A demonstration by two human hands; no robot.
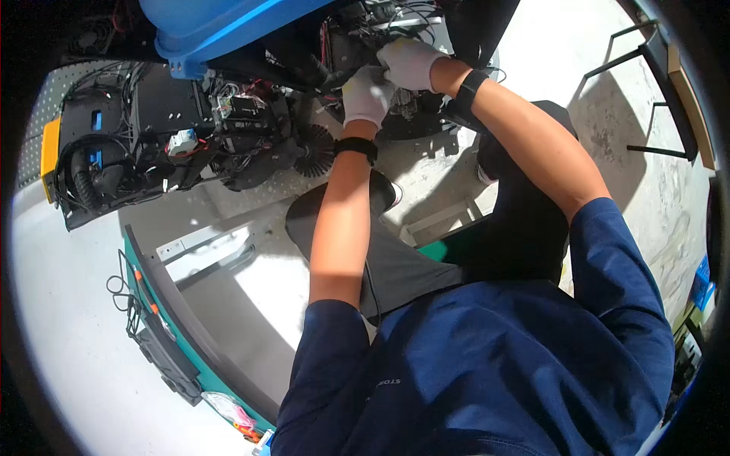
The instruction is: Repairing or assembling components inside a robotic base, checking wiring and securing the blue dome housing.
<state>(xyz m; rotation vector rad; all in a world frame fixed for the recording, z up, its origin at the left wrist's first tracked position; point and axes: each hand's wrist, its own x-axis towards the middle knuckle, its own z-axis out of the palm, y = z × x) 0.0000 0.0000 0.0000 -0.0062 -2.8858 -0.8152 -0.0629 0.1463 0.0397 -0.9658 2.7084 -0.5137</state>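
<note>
Concrete floor, gloved fingers (384, 76) in machine wiring (334, 45)

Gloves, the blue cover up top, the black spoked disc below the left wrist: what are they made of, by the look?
Gloves on the left hand and right hand: white knit fabric, matte, probably cotton.
Blue cover: likely moulded plastic, smooth with a soft sheen.
Black spoked disc: dark and matte, plastic or rubber; too small to tell.

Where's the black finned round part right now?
In the head view, the black finned round part sits left of centre on the open machine, just left of the left hand's black wrist strap and below the blue cover.
</note>
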